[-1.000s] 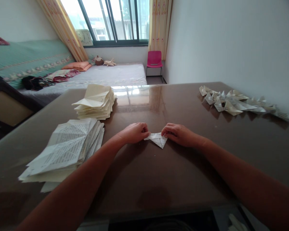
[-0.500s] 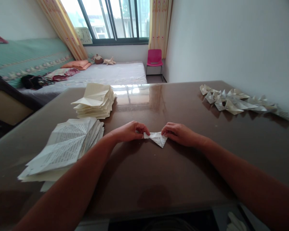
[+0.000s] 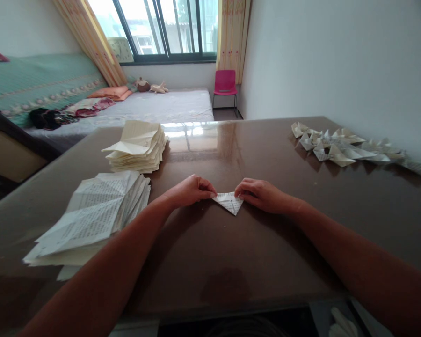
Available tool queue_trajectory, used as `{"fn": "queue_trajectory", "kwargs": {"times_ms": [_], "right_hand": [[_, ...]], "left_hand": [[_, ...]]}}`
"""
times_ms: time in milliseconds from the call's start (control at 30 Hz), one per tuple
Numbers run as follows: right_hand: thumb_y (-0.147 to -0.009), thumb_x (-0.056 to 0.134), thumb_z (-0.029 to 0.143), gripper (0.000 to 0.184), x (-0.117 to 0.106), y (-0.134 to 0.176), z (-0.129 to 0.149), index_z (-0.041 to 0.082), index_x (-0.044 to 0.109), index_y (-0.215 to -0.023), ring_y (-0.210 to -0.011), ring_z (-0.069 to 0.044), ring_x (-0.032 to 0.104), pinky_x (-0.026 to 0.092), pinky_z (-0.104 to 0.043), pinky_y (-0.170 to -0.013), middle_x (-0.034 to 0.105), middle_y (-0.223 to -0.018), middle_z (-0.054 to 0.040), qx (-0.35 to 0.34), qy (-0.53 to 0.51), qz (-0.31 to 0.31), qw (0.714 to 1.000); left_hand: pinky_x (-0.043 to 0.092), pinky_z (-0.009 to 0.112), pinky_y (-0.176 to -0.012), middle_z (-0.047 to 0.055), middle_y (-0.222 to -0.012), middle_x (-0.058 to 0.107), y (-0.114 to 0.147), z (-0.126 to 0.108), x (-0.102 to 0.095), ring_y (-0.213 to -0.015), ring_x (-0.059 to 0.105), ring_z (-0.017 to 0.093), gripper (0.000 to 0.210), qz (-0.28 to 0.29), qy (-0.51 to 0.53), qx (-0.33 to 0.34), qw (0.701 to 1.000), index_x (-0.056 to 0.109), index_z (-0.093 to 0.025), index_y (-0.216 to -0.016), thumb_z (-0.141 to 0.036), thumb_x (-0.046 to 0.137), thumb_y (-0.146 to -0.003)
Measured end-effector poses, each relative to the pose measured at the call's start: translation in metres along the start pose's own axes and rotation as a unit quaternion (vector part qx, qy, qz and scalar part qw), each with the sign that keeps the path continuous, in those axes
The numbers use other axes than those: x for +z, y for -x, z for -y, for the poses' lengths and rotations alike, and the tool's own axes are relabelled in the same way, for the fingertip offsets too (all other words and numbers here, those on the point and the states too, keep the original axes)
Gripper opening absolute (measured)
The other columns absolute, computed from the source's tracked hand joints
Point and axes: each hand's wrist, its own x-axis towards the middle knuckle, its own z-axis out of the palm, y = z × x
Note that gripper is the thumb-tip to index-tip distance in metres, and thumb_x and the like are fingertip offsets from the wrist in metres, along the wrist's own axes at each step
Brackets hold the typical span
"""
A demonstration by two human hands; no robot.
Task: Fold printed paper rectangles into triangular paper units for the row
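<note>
Glossy tabletop (image 3: 189, 262); matt paper triangle (image 3: 230, 205); chair (image 3: 225, 82) seemingly plastic.

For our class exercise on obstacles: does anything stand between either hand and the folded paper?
Nothing visible does: the left hand touches the folded paper at its left corner, the right hand at its right corner.

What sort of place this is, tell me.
Probably a bedroom in a home: beyond the brown table is a bed with what look like soft toys, near a window with patterned curtains.
</note>
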Motion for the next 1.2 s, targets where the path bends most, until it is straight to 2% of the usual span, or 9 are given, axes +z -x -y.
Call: {"fn": "queue_trajectory", "kwargs": {"times_ms": [300,500,567,700,800,900,1000,1100,1200], "right_hand": [[-0.088,0.051,0.020,0.016,-0.001,0.000,0.001,0.020,0.065,-0.096,-0.077,-0.013,0.056,0.042,-0.024,-0.072,0.061,-0.091,-0.0039,0.000,0.011,0.006,1.000],[-0.089,0.050,0.020,0.017,-0.001,0.001,0.001,0.020,0.065,-0.097,-0.078,-0.013,0.056,0.042,-0.024,-0.073,0.060,-0.092,-0.0038,-0.002,0.016,0.010,1.000],[-0.089,0.050,0.020,0.017,-0.001,0.001,0.001,0.020,0.065,-0.097,-0.078,-0.013,0.056,0.042,-0.024,-0.073,0.060,-0.092,-0.0038,-0.003,0.017,0.009,1.000],[-0.089,0.050,0.020,0.017,-0.001,0.000,0.000,0.020,0.065,-0.097,-0.078,-0.013,0.057,0.042,-0.024,-0.073,0.060,-0.092,-0.0039,-0.001,0.023,0.010,1.000],[-0.089,0.050,0.020,0.017,-0.001,0.000,0.000,0.021,0.065,-0.097,-0.078,-0.013,0.057,0.042,-0.024,-0.073,0.061,-0.092,-0.0037,0.000,0.022,0.008,1.000],[-0.089,0.050,0.020,0.016,-0.001,0.001,0.000,0.021,0.065,-0.097,-0.079,-0.014,0.057,0.043,-0.025,-0.074,0.061,-0.093,-0.0039,-0.003,0.015,0.006,1.000],[-0.088,0.051,0.020,0.016,0.000,0.001,-0.001,0.021,0.064,-0.097,-0.080,-0.014,0.058,0.043,-0.025,-0.074,0.061,-0.093,-0.0039,-0.005,0.014,0.005,1.000],[-0.088,0.051,0.020,0.016,0.000,0.001,-0.001,0.021,0.064,-0.096,-0.080,-0.014,0.058,0.043,-0.025,-0.074,0.061,-0.093,-0.0040,-0.005,0.019,0.004,1.000],[-0.088,0.050,0.019,0.015,0.001,0.001,-0.001,0.021,0.064,-0.095,-0.082,-0.014,0.058,0.043,-0.025,-0.076,0.061,-0.094,-0.0040,-0.005,0.021,0.004,1.000]], "left_hand": [[0.037,0.019,-0.051,-0.003,-0.059,0.059,-0.003,0.000,0.012,-0.054,0.050,0.009,0.020,-0.070,-0.027,-0.008,0.997,0.069,-0.014,-0.080,-0.029,0.062,-0.069],[0.042,0.022,-0.063,-0.001,-0.081,0.062,0.000,0.002,0.020,-0.065,0.056,0.010,0.012,-0.148,-0.172,0.032,0.973,0.069,-0.019,-0.077,-0.026,0.060,-0.072],[0.042,0.022,-0.064,-0.001,-0.083,0.061,0.000,0.003,0.019,-0.067,0.056,0.011,0.011,-0.157,-0.209,0.040,0.964,0.068,-0.020,-0.076,-0.027,0.062,-0.072],[0.042,0.021,-0.062,-0.002,-0.073,0.063,-0.001,0.007,0.014,-0.067,0.057,0.012,0.012,-0.131,-0.212,0.026,0.968,0.066,-0.020,-0.077,-0.031,0.063,-0.074],[0.043,0.021,-0.066,-0.002,-0.075,0.065,0.003,0.004,0.015,-0.070,0.059,0.012,0.010,-0.122,-0.249,0.042,0.960,0.065,-0.020,-0.079,-0.028,0.059,-0.080],[0.044,0.025,-0.072,0.002,-0.084,0.066,0.012,-0.011,0.025,-0.079,0.061,0.016,0.014,-0.128,-0.383,0.070,0.912,0.065,-0.020,-0.083,-0.021,0.052,-0.086],[0.046,0.029,-0.070,0.007,-0.085,0.066,0.022,-0.031,0.039,-0.082,0.062,0.020,0.017,-0.094,-0.496,0.042,0.862,0.065,-0.016,-0.086,-0.012,0.048,-0.086],[0.048,0.030,-0.067,0.011,-0.087,0.067,0.029,-0.047,0.055,-0.084,0.063,0.023,0.020,-0.060,-0.529,-0.001,0.847,0.065,-0.012,-0.091,-0.008,0.046,-0.086],[0.049,0.032,-0.069,0.016,-0.090,0.067,0.034,-0.053,0.066,-0.086,0.062,0.025,0.024,-0.039,-0.551,-0.009,0.834,0.065,-0.006,-0.097,-0.004,0.045,-0.085]]}}
